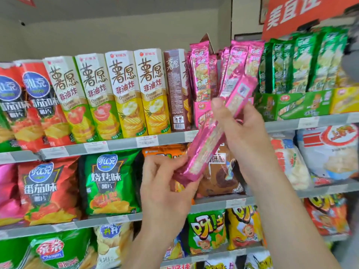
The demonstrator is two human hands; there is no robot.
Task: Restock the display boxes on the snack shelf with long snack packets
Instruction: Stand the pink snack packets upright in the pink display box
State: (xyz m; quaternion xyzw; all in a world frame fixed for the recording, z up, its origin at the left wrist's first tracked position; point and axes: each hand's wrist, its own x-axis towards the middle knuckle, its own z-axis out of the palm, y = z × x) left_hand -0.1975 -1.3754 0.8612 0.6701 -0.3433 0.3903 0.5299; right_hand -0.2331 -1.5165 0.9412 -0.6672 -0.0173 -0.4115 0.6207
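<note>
left hand (167,183), right hand (240,131) hold pink packets (204,150) before pink box (202,111) (crowded).

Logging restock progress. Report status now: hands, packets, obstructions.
Left hand and right hand grip pink packets. Packets tilted before pink display box, not yet in. Box crowded with standing packets.

A: 10 o'clock: tall chip cartons (124,90), standing, touching in a row; brown carton (175,90) at the row's right end.
B: Logged. 8 o'clock: red bag (46,191) just beside green bag (110,181).
A: 1 o'clock: orange sign (303,14), white characters. 3 o'clock: white bags (334,152). 5 o'clock: monkey bags (206,230), green and yellow.
</note>
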